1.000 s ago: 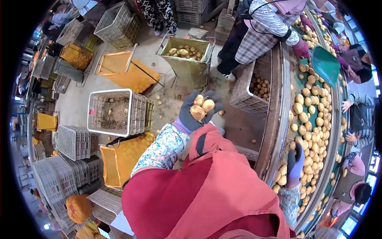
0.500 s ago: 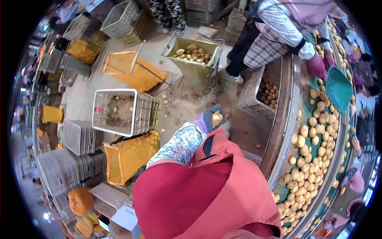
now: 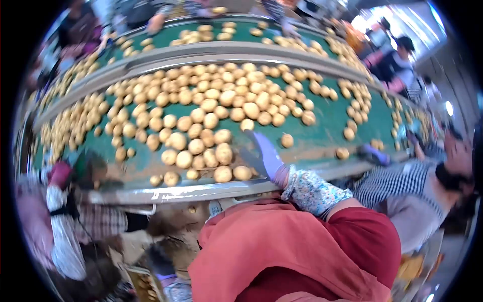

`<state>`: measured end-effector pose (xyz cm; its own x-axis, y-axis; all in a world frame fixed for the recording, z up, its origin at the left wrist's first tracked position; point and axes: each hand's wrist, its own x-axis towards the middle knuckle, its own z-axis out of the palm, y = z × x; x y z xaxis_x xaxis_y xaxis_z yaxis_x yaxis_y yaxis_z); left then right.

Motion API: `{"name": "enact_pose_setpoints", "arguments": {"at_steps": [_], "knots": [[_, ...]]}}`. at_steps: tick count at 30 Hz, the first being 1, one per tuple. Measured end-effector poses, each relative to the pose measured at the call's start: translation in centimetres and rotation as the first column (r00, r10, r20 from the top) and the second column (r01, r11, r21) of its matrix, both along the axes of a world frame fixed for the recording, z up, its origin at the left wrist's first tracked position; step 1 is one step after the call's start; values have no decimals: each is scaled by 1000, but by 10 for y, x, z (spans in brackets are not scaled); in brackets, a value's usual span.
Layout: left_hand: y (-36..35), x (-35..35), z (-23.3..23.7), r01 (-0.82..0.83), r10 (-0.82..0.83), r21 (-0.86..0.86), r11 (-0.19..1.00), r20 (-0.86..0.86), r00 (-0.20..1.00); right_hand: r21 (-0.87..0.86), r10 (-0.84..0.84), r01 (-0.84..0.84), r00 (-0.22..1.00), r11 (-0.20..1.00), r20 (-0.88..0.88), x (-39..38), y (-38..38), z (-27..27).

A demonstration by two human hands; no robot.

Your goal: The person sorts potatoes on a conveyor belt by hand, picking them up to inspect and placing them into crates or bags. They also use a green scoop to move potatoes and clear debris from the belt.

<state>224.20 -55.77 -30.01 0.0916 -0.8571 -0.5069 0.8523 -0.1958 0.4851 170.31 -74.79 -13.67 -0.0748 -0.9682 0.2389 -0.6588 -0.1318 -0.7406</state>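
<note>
My right hand (image 3: 264,156), in a purple and grey glove below a floral sleeve, reaches over the near edge of the green conveyor belt (image 3: 322,131). Its fingers are spread and somewhat blurred, beside the potatoes (image 3: 224,153) heaped on the belt. One potato (image 3: 246,125) lies just beyond the fingertips, another (image 3: 242,172) left of the palm. Low on the left, my left hand (image 3: 162,261), gloved the same way, hangs near a container (image 3: 132,274) with potatoes in it. Motion smears its fingers.
A metal rail (image 3: 201,194) runs along the belt's near side. Close by on the left stands a person in a plaid apron (image 3: 100,221); on the right is one in a striped top (image 3: 402,183). More people work across a second belt (image 3: 156,43).
The view has swung from the floor with crates and sacks to the conveyor belt. My left hand, which held a potato, is now low on the left; my right hand has come into view.
</note>
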Motion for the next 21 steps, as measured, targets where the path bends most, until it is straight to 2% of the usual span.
{"name": "enact_pose_setpoints", "arguments": {"at_steps": [1, 2, 3, 4, 5, 6, 7, 8, 9, 10, 11, 12, 13, 14, 15, 16, 17, 18, 19, 20, 21], "knots": [[-47, -44, 43, 174, -172, 2, 985, 148, 974, 45, -122, 135, 968, 990, -220, -22, 4, 9], [-86, -81, 77, 328, -318, 12, 945, 285, 904, 67, -204, 258, 876, 964, -436, -48, 9, 18], [-117, -119, 104, 523, -382, -27, 852, 650, 657, 58, -393, 447, 835, 893, -385, -77, 21, 8], [-141, -156, 133, 637, -390, -28, 770, 769, 506, 93, -555, 620, 751, 779, -358, -99, 26, 2], [-166, -193, 161, 729, -348, -22, 684, 868, 353, 268, -614, 631, 774, 728, -155, -115, 27, -16], [-181, -224, 174, 774, -365, -94, 627, 842, 398, 421, -681, 603, 731, 678, 50, -132, 35, -27], [-195, -247, 171, 853, -334, -77, 517, 899, 283, 401, -597, 543, 802, 738, 14, -104, 32, -45], [-207, -275, 199, 945, -216, -35, 326, 970, 111, 379, -508, 477, 861, 793, -19, -76, 30, -62], [-221, -298, 194, 988, -77, -97, 116, 991, 106, 430, -597, 429, 678, 795, 428, -20, 22, -53], [-235, -323, 174, 986, 84, -139, -95, 986, 147, 422, -360, 110, 733, 900, 577, -2, 17, -50], [-248, -335, 144, 977, 317, 11, -215, 947, 59, 394, -274, 108, 877, 913, 394, 7, 17, -20], [-251, -360, 166, 939, 188, -64, -337, 973, 134, 355, -190, 115, 965, 928, 182, 17, 16, 9], [-248, -373, 176, 949, 276, -45, -313, 951, 136, 206, -366, 312, 868, 928, 336, -5, 7, -26], [-247, -382, 181, 960, 358, -28, -277, 925, 130, 171, -461, 443, 708, 880, 535, -34, 1, -48], [-248, -387, 173, 962, 396, 62, -265, 917, 50, 127, -478, 576, 514, 808, 712, -63, -6, -70], [-249, -386, 154, 969, 502, 73, -235, 863, 57, 143, -602, 679, 509, 720, 615, -107, -6, -70], [-252, -390, 142, 963, 535, 105, -248, 844, 46, 156, -720, 772, 472, 616, 509, -150, -6, -68], [-255, -395, 137, 956, 562, 145, -254, 827, 24, 42, -875, 874, 483, 484, 36, -184, -4, -72], [-262, -401, 134, 936, 584, 233, -264, 811, -37, 42, -888, 888, 453, 457, 84, -206, -2, -73], [-263, -406, 152, 932, 599, 252, -259, 799, -50, 42, -898, 903, 420, 428, 131, -223, -6, -78], [-265, -408, 152, 936, 629, 289, -200, 770, -103, 43, -869, 880, 457, 472, 189, -234, -19, -87]]}}
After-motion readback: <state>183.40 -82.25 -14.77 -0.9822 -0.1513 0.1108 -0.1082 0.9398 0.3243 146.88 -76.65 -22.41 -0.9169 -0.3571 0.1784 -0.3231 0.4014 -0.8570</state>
